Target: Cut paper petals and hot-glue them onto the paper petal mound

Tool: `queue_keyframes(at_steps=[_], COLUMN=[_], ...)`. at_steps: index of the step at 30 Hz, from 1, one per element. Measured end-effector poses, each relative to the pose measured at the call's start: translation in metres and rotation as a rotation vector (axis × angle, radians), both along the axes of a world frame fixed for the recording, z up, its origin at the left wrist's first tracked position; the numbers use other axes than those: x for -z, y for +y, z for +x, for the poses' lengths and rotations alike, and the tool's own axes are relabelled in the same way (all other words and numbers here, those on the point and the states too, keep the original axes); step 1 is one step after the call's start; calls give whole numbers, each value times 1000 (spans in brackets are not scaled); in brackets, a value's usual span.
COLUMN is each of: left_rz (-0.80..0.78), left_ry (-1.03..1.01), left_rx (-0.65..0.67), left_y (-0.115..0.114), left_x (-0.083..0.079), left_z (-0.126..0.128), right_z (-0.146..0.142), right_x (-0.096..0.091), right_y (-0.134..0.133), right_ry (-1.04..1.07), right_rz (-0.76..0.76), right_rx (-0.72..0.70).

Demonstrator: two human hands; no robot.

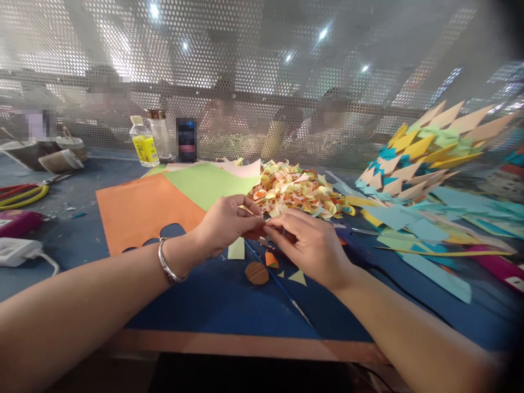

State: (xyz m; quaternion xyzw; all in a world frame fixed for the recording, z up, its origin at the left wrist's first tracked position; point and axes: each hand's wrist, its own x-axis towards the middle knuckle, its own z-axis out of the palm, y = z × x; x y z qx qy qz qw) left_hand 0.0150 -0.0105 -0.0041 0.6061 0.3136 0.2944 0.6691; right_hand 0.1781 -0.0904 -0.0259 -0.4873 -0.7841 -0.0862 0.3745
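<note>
My left hand [233,224], with a silver bracelet at its wrist, meets my right hand [307,240] at the fingertips above the blue table. Both are closed in a pinch; whatever lies between the fingers is too small to make out. Beneath them lie a round wooden disc [257,273], a thin blue stick with a pale pointed tip [282,284], a curled orange paper piece [271,260] and a cream paper triangle [298,277]. An orange paper sheet [139,207] with curved cut-outs reaches under my left hand, overlapping a green sheet [204,183].
Behind my hands rises a heap of small paper pieces [298,188]. A layered spiky paper piece [413,158] stands right, near blue paper strips [438,273]. Far left are yellow-handled scissors [28,196] and a white charger [18,251]. A bottle [144,144] and phone [186,139] stand behind.
</note>
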Motion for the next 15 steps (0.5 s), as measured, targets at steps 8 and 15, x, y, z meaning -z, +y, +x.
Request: queue_keyframes(at_steps=[8, 15], left_rz=[207, 295], left_ry=[7, -17], left_rx=[102, 208], left_y=[6, 3], left_x=[9, 10], left_z=[-2, -2], right_z=[-1, 3], right_x=[-4, 0], right_y=[2, 8], right_ry=[203, 369], right_rz=[-127, -258], right_rx=[5, 0])
